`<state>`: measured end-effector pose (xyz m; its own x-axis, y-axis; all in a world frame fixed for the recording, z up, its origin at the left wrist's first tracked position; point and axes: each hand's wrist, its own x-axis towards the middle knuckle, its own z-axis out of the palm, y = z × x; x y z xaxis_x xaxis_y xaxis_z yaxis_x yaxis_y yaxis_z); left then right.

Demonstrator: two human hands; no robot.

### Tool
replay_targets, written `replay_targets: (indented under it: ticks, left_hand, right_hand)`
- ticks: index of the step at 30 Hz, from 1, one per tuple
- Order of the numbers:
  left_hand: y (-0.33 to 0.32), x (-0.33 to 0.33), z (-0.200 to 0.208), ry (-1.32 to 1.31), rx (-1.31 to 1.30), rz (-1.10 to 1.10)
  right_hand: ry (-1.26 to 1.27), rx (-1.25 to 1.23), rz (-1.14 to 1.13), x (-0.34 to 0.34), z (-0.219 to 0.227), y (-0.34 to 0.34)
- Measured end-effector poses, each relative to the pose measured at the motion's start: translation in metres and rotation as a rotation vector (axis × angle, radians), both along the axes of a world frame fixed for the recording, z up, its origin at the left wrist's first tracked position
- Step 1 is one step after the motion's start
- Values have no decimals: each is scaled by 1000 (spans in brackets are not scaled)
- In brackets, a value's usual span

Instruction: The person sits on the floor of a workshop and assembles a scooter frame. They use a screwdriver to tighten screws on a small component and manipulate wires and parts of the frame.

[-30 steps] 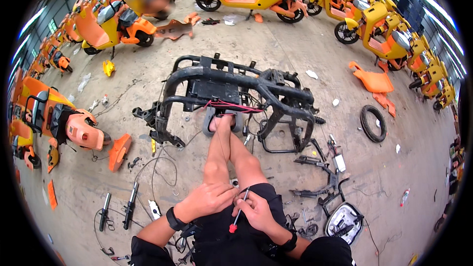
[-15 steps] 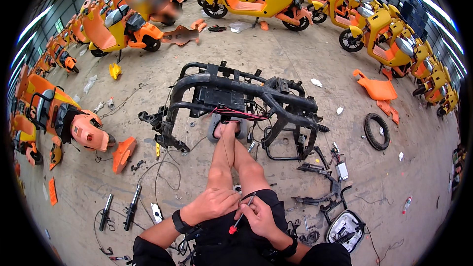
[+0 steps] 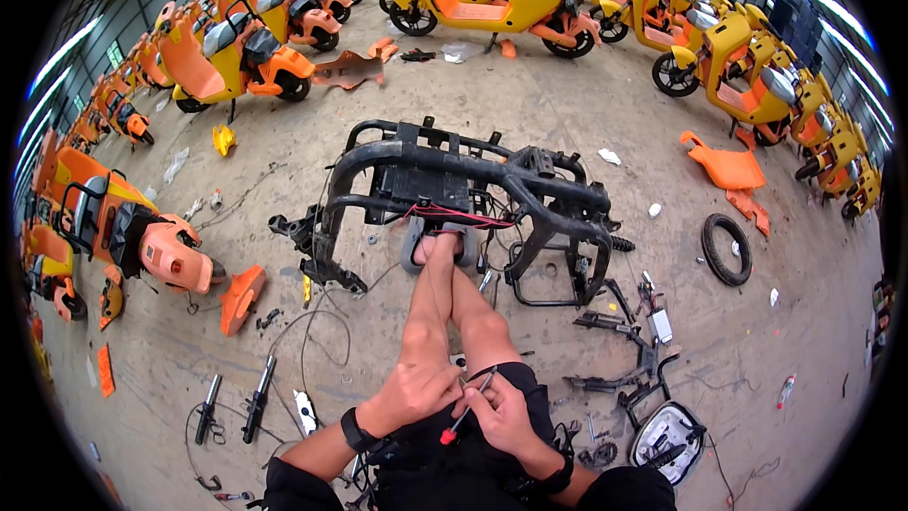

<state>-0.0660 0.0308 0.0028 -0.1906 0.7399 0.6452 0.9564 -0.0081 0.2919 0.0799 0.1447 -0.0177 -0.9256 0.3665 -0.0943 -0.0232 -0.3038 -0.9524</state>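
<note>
My right hand (image 3: 501, 419) is closed around a screwdriver (image 3: 449, 436) with a red handle end, held slantwise over my lap. Its slim shaft sticks out above the fingers toward the upper right. Close beside it, my left hand (image 3: 409, 397) is pinched, fingertips almost meeting those of the right; what they grip is too small to make out. Beyond my crossed bare legs stands a bare black scooter frame (image 3: 355, 166), with a dark box (image 3: 426, 187) inside it and red wires (image 3: 463, 218) hanging along its near side.
Shock absorbers (image 3: 257, 402) and loose cable lie at left, near an orange panel (image 3: 243, 298). On the right are black metal brackets (image 3: 648, 360), a white-lined shell (image 3: 667, 445), a tyre (image 3: 725, 250) and orange body parts (image 3: 724, 166). Rows of yellow-orange scooters (image 3: 492, 0) stand around.
Both hands keep almost the same pose, with the screwdriver still in my right hand. The whole view has shifted very slightly. The black frame has not moved.
</note>
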Motion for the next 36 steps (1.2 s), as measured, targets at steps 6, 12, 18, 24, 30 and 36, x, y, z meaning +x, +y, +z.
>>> replay_targets:
  ticks: [6,12,18,24,30,36]
  left_hand:
    - [-11,-11,3,-228,9,110]
    - [0,8,8,-586,-21,48]
    - [1,13,7,-787,-134,47]
    - [4,15,7,-804,-137,28]
    - [8,20,12,-1002,-159,117]
    - [14,24,7,-830,-77,140]
  right_hand:
    - [-42,-85,-19,0,9,-4]
    - [-41,-73,-16,5,13,7]
    - [-30,-81,-27,4,8,3]
    - [-14,-44,-25,4,4,2]
    - [-65,24,-15,5,4,3]
    - [-32,54,-64,2,6,1]
